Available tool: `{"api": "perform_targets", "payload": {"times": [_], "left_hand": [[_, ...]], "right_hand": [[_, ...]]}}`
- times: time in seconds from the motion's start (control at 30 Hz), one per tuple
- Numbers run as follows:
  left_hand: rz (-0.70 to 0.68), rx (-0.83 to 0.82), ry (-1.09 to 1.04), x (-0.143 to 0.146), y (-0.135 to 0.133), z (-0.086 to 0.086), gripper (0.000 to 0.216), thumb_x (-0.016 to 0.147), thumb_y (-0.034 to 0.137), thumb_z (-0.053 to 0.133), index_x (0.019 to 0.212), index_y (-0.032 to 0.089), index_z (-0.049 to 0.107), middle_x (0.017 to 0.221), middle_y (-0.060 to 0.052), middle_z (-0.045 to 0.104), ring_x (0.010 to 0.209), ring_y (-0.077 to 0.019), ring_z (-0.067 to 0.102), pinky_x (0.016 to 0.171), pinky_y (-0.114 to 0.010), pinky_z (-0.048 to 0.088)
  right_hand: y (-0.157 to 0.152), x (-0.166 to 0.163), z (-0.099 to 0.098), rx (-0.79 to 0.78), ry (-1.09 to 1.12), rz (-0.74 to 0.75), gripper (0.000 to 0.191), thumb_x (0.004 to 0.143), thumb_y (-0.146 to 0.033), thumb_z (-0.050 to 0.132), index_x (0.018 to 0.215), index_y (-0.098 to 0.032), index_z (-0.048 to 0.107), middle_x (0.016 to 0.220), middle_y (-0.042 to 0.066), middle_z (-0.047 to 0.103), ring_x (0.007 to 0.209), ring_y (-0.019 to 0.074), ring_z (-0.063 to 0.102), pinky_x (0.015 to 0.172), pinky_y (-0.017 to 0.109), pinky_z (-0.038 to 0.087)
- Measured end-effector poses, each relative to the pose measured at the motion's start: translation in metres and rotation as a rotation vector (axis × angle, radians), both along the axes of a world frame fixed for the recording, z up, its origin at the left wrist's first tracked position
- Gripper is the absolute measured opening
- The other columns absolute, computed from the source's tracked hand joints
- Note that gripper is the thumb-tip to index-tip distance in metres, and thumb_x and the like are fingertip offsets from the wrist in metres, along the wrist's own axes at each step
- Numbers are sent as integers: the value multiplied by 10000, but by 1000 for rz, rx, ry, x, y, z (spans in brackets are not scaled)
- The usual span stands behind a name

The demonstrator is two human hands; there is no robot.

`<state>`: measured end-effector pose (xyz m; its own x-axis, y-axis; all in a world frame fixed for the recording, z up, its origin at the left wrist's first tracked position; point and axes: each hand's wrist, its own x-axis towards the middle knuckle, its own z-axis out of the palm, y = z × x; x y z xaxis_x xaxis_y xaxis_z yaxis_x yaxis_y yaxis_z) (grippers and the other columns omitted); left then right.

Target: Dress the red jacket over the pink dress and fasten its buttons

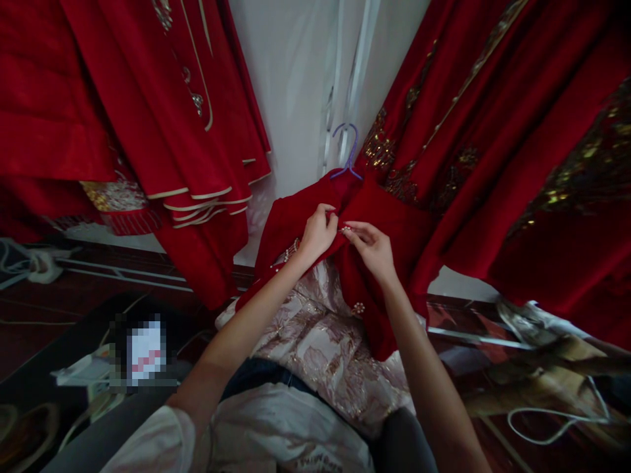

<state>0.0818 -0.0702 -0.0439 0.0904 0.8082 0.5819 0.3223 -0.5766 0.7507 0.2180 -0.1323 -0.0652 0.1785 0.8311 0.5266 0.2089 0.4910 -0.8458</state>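
A red jacket (394,217) on a purple clothes hanger (350,161) is spread in front of me, its front parted lower down. My left hand (319,233) is closed at the jacket's front edge near the neckline, fingertips curled against the cloth. Close beside it, my right hand (372,248) pinches a small pearly button (346,230) at the same edge. Another pearl-beaded flower button (358,308) sits lower on the right front panel. Pearl beading (292,249) shows on the left panel, partly behind my left forearm. Beneath the jacket, pale floral brocade fabric (320,335) covers my lap.
Red garments with pale piping (162,131) hang at left, and red sequinned garments (493,144) hang at right. A white wall panel (290,85) stands behind. Metal rack bars (128,272) run low. A white cord (557,427) and plastic wrapping (527,322) lie at right.
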Motion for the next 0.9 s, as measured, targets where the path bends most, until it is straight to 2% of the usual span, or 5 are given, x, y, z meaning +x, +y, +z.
{"api": "perform_targets", "payload": {"times": [0.13, 0.27, 0.47, 0.63, 0.9], "left_hand": [[-199, -138, -220, 4, -6, -2, 266, 934, 328, 439, 944, 147, 634, 957, -77, 691, 910, -175, 633, 886, -299, 474], [-363, -254, -406, -5, -19, -19, 297, 909, 307, 483, 1116, 166, 643, 1038, -71, 681, 891, -142, 635, 864, -282, 503], [-290, -111, -441, -2, -36, -39, 410, 825, 284, 642, 1230, 225, 619, 1073, -70, 627, 879, -121, 615, 876, -266, 515], [-400, -109, -445, 1, -33, -41, 471, 797, 270, 676, 1252, 209, 572, 897, -20, 611, 822, -103, 605, 825, -244, 517], [-273, -144, -502, 4, -29, -43, 321, 800, 182, 652, 1088, 192, 509, 853, -5, 623, 818, -106, 634, 825, -260, 515]], "right_hand": [[10, -2, 4, -49, 59, 75, 358, 730, -456, 728, 993, -216, 692, 1008, 60, 719, 913, 188, 676, 867, 360, 544], [10, 0, -3, -36, 57, 38, 366, 738, -475, 711, 999, -220, 685, 1038, 62, 715, 939, 189, 673, 903, 371, 534], [7, -2, -6, -27, 98, 44, 362, 723, -455, 734, 993, -219, 687, 1031, 59, 715, 948, 185, 671, 939, 370, 518], [4, 1, -5, -46, 105, 28, 378, 711, -462, 746, 993, -218, 686, 1014, 58, 714, 938, 185, 668, 904, 368, 536], [2, 2, -1, -65, 86, 88, 376, 721, -480, 733, 1000, -231, 690, 1034, 54, 707, 940, 189, 671, 856, 379, 570]]}}
